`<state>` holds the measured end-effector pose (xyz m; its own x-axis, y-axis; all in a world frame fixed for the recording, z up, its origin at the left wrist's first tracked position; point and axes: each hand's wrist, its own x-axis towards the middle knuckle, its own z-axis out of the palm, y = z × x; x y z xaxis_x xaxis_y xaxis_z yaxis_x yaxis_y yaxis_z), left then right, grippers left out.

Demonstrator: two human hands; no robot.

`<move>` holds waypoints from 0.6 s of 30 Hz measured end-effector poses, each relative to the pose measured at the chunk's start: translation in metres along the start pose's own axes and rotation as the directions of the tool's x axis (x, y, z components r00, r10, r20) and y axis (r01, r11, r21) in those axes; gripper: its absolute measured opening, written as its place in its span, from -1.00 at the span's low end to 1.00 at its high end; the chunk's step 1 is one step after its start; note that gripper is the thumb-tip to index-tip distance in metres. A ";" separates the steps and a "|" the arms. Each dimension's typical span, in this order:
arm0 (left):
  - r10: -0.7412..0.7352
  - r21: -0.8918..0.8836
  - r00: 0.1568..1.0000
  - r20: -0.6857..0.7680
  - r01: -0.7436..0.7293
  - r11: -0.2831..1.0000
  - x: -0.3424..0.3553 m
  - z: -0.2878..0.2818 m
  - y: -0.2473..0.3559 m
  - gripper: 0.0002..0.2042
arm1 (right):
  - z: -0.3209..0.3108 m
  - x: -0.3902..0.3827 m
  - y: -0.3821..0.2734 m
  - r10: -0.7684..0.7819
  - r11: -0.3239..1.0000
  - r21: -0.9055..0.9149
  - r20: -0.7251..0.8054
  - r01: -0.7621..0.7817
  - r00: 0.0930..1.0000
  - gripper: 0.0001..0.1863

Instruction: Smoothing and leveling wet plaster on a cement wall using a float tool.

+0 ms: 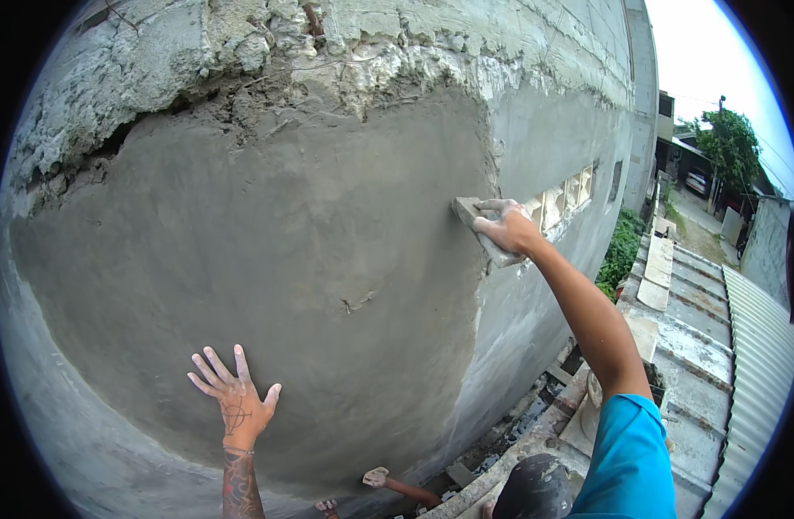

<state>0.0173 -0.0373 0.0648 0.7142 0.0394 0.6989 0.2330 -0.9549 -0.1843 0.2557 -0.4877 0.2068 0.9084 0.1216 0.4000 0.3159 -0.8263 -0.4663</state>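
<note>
My right hand (507, 227) grips a grey, mortar-crusted plastering float (499, 251) and holds it against the wall, at the right edge of a dark patch of damp-looking plaster (327, 225). My right arm, in a blue sleeve, is stretched out. Lower left, my left hand (237, 394) is open with its fingers spread, palm toward the same plaster; whether it touches the surface I cannot tell. Small ridges and a scar (358, 302) mark the plaster in the middle.
Rough broken concrete (241, 52) juts along the patch's top. Below, another person in a dark cap (535, 489) reaches a hand (377, 477) holding a pale pad or block to the wall. A vent-block opening (557, 203) and corrugated roofing (765, 346) lie to the right.
</note>
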 end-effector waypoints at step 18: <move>-0.005 -0.009 1.000 0.018 0.005 1.000 0.002 0.006 0.001 0.02 | -0.067 0.051 -0.044 -0.068 0.973 0.153 -0.529 0.173 0.846 -0.38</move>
<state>0.0230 -0.0369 0.0623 0.7248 0.0494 0.6872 0.2307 -0.9572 -0.1746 0.2696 -0.4822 0.3003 0.6020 -0.1325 0.7874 0.5067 -0.6987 -0.5050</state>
